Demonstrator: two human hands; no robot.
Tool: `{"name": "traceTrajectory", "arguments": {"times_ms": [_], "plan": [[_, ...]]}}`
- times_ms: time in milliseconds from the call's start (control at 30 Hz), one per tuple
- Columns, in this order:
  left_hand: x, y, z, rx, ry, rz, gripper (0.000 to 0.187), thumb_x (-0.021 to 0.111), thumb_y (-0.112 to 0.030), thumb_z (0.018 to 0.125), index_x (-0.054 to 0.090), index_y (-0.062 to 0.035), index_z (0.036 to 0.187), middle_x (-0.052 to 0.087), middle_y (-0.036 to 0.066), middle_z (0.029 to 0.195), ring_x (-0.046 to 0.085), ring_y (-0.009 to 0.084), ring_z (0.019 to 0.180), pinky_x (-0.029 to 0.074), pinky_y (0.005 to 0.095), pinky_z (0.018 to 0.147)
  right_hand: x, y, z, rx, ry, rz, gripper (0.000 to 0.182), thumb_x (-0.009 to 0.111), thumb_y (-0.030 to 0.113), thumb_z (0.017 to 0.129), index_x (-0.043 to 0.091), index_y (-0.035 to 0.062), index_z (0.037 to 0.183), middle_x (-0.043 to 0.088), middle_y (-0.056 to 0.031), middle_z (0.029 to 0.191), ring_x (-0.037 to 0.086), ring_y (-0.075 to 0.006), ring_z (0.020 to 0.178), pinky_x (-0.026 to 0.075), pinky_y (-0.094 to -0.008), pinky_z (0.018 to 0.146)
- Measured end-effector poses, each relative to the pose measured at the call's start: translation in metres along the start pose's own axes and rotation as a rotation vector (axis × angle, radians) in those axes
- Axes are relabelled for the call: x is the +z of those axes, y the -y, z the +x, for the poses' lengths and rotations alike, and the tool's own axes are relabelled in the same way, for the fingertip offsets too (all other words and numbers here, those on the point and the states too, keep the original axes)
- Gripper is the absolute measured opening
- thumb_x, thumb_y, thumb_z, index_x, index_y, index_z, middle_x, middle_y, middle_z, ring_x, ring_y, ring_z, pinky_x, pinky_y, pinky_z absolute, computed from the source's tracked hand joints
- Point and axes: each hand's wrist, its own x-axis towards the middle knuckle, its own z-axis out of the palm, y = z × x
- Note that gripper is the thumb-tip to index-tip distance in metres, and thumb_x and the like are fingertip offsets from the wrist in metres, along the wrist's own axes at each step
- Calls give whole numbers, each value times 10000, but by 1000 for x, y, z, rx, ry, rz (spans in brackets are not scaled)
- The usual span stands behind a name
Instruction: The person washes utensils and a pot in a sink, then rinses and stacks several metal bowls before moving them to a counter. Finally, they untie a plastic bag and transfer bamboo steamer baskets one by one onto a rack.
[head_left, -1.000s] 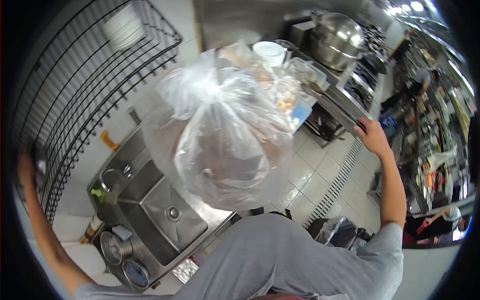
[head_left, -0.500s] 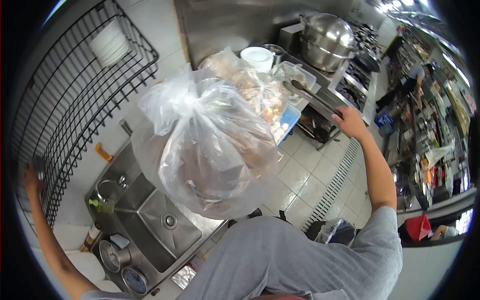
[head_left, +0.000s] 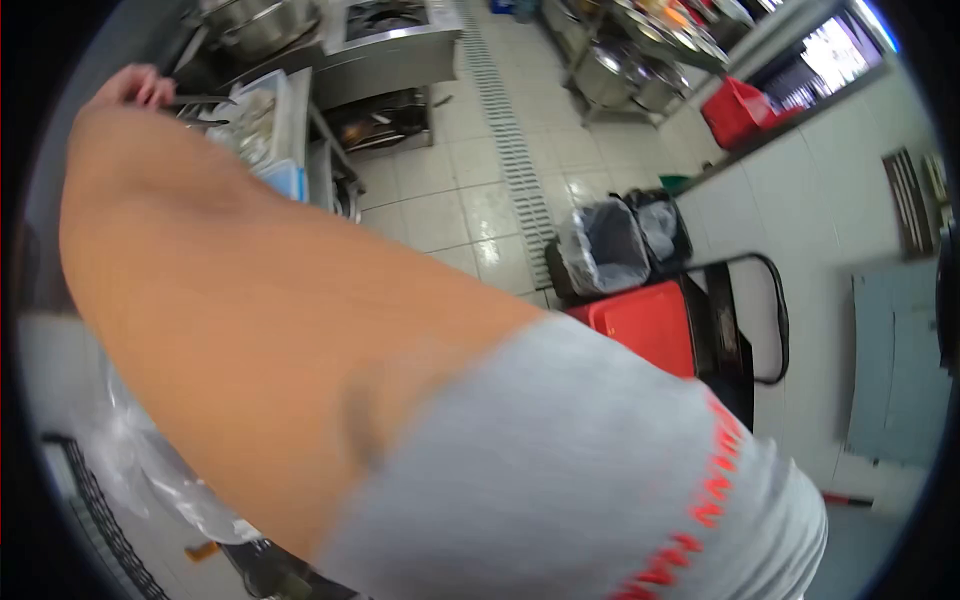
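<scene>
My right hand (head_left: pixel 135 88) is at the upper left, its fingers curled round metal tongs (head_left: pixel 205 101) whose arms point right. Just beyond the tongs, a tray (head_left: pixel 286 180) with a blue part and bagged food (head_left: pixel 250 128) sit on the counter. My bare forearm and grey sleeve fill much of the view and hide what lies behind them. Part of a clear plastic bag (head_left: pixel 135 455) shows at the lower left, under the arm. My left hand is out of view.
A steel pot (head_left: pixel 255 28) stands near a stove (head_left: pixel 385 18). A floor drain (head_left: pixel 510 150) runs past lined bins (head_left: pixel 607 245), beside a red lid (head_left: pixel 650 325) and a black-handled cart (head_left: pixel 722 320). A black wire rack (head_left: pixel 100 520) is at lower left.
The view has swung to the right. My right arm now crosses the foreground, the large bag is mostly out of sight, and my left hand has left the view.
</scene>
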Motion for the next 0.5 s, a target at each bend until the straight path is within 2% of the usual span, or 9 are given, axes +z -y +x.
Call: {"name": "traceTrajectory", "arguments": {"times_ms": [200,267,333,400,433,467,500], "plan": [[28,40,6,90,40,31,671,757,-192,781,533,-30,1392,553,287,1401,592,531,1191,548,578,822,-14,4,-18,63,41,-16,503,655,395,931,658,-14,1224,689,-241,1172,664,-396,1122,509,-471,999],[47,96,0,150,63,75,653,760,-194,779,551,-19,1373,562,287,1391,592,543,1183,554,599,792,-24,5,-30,110,97,-24,506,651,401,935,663,-26,1205,698,-245,1152,670,-399,1112,508,-470,998],[40,143,-42,113,156,175,636,762,-195,777,569,-8,1353,572,287,1380,591,555,1175,561,620,763,-26,-16,-60,151,139,-38,510,647,407,939,669,-39,1187,707,-250,1133,677,-402,1102,508,-468,998],[-4,156,-87,-56,294,282,619,765,-196,775,587,3,1334,582,287,1370,591,567,1167,567,642,734,3,-59,-73,202,207,-89,517,644,413,943,675,-51,1169,716,-254,1113,683,-405,1091,508,-467,997],[-19,152,-98,-130,356,314,611,767,-196,774,596,9,1324,587,287,1365,591,573,1163,571,652,719,50,-107,-58,185,349,-341,551,659,411,931,646,-58,1220,662,-290,1239,609,-443,1216,459,-492,1058],[-25,140,-108,-180,415,320,604,768,-197,773,605,14,1315,592,287,1359,591,579,1158,574,663,704,102,-169,-59,95,166,-384,501,647,372,921,669,-66,1165,613,-318,1301,572,-455,1249,458,-508,1057],[-25,132,-110,-213,470,319,596,769,-198,772,614,20,1305,596,287,1354,591,585,1154,577,673,690,96,-166,-92,113,191,-367,425,656,321,891,664,-62,1077,623,-323,1232,583,-453,1213,466,-523,1016]]}}
